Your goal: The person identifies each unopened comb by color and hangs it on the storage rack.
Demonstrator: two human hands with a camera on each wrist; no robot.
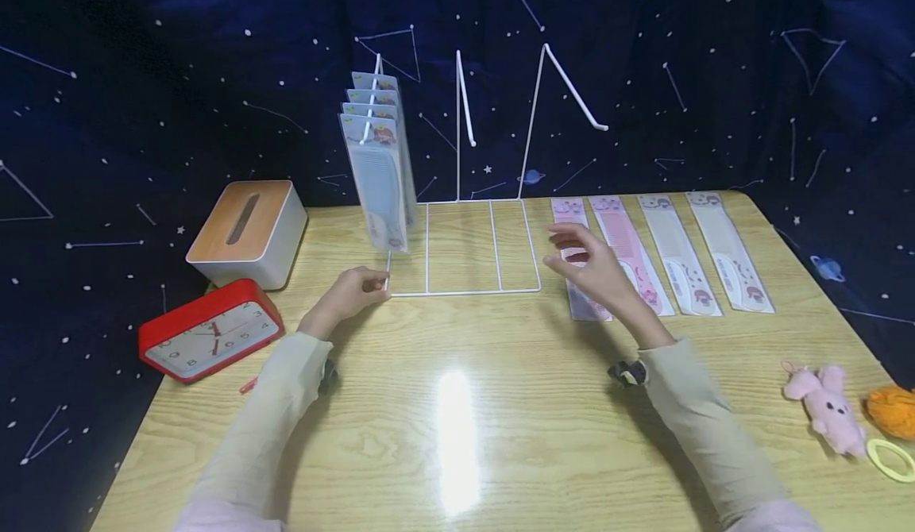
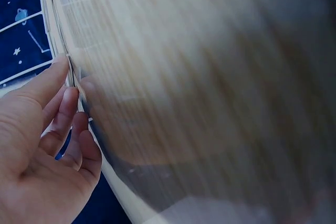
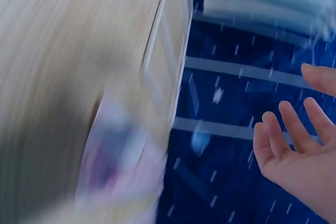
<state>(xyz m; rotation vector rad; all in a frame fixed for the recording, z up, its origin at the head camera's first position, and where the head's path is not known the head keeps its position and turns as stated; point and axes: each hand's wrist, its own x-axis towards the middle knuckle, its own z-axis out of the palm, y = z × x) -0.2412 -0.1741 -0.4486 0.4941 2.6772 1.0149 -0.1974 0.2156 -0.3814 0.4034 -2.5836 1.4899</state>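
Wire rack [image 1: 427, 248] stands at 12 o'clock on the desk [image 1: 386, 405], blue comb packs [image 1: 380, 186] on its 10 o'clock hook [image 1: 378, 61]. Left hand [image 1: 349, 294] pinches its base [image 1: 465, 293] at 8 o'clock; right hand [image 1: 599, 271] hovers, loosely spread, empty, by pink comb packs [image 1: 620, 238] at 2 o'clock. Keep the base flat and steady

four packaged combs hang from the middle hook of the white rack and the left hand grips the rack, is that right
Wrong hook: the head view shows the four packaged combs hanging from the leftmost hook of the white rack. The left hand does grip the rack.
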